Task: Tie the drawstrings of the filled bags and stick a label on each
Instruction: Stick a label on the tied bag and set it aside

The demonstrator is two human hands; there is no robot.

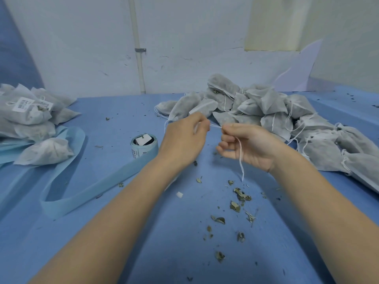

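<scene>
Several labelled bags (30, 111) lie finished at the left; many more (266, 111) wait, unlabelled, at the right. Left hand (184, 138) and right hand (248, 146) each pinch a drawstring (215, 126), mid-knot; its bag seems hidden beneath the left hand.

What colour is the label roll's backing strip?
Light blue, paler than the table; the head view shows the backing strip trailing from the label roll.

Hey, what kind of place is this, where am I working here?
Probably a small packing workshop: a heap of untied filled bags, a pile of labelled ones, and a label roll on a blue worktable strewn with dried leaves.
</scene>
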